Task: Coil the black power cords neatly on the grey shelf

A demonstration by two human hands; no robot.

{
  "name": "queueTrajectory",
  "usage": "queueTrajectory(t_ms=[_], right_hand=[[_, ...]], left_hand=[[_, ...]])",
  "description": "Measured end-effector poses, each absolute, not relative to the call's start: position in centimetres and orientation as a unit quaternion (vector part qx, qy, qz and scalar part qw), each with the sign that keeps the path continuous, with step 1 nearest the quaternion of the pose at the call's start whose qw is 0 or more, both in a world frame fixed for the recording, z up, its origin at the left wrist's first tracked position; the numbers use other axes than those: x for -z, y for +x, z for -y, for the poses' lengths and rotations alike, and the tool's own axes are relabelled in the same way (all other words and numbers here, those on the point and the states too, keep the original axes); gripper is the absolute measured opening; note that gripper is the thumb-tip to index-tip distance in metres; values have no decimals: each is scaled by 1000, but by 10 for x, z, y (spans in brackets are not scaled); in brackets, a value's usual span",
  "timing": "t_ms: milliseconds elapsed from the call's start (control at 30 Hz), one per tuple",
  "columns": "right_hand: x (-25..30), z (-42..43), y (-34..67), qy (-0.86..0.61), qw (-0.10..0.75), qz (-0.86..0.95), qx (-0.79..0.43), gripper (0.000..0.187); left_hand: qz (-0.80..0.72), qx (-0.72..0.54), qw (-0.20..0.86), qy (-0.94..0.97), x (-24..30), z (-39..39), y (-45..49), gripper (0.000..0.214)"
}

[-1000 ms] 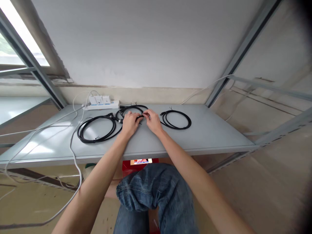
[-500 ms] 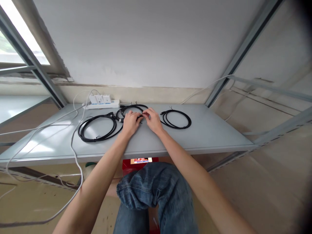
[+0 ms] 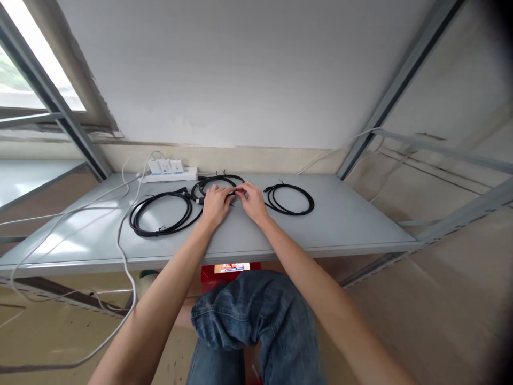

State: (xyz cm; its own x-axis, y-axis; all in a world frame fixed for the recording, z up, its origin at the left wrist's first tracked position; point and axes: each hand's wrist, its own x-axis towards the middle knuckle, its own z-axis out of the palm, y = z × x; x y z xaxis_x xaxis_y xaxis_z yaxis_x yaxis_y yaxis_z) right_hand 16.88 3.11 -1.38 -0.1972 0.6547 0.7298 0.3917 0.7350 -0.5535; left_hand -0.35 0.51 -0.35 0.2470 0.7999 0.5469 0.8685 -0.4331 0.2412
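Observation:
Both my hands meet over the middle of the grey shelf. My left hand [image 3: 217,205] is closed on a black cable [image 3: 232,193], its thumb and fingers pinching it from the left. Fingertips of my right hand [image 3: 252,199] pinch at the same spot from the right; fingers and palms hide most of the held part. Just behind my hands lies a coiled black cable [image 3: 222,177] with twist ties standing up. To the left rests a larger coil of black cable [image 3: 138,230], with black plugs [image 3: 197,201] near my left hand. Another coiled black cable [image 3: 310,199] lies right of my right hand.
A white power strip [image 3: 185,174] with white adapters [image 3: 170,166] stands at the back left. White cords [image 3: 125,256] run from it across the shelf's left side and over its front edge [image 3: 304,253]. Metal posts [image 3: 363,141] rise at both sides. Something red [image 3: 208,275] is under the shelf.
The view has tilted slightly, so the shelf sits a little lower. My hands stay together at the same place, with only small finger movement; the coils lie as before.

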Motion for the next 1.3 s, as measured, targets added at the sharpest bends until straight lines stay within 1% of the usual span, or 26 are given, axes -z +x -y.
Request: queueTrajectory(t_ms=[167,300,467,567,800,967,1067,1200,1300], right_hand=[[10,-29,168,-355,523,765,-126,12],[10,-28,167,-368,527,756,-126,3],[13,-31,168,-407,526,737,-117,16],[14,-32,168,-397,518,749,-119,18],[13,-31,169,-384,509,762,-112,8],[9,-28,168,-377,507,766,-120,7],[9,-27,167,-393,518,750,-122,3],[10,-27,168,-434,518,730,-106,17],[10,-27,168,-438,501,741,-93,19]], left_hand=[[523,321,49,-788,6,-8,-4,34],[517,321,55,-791,6,-8,-3,30],[518,318,63,-791,5,-7,-1,25],[520,318,63,-790,5,-7,-1,23],[523,314,50,-791,4,-6,0,25],[523,313,44,-792,2,-4,0,26],[523,312,50,-791,1,-4,0,26],[525,314,52,-790,1,-4,0,25],[524,313,58,-790,1,-4,0,25]])
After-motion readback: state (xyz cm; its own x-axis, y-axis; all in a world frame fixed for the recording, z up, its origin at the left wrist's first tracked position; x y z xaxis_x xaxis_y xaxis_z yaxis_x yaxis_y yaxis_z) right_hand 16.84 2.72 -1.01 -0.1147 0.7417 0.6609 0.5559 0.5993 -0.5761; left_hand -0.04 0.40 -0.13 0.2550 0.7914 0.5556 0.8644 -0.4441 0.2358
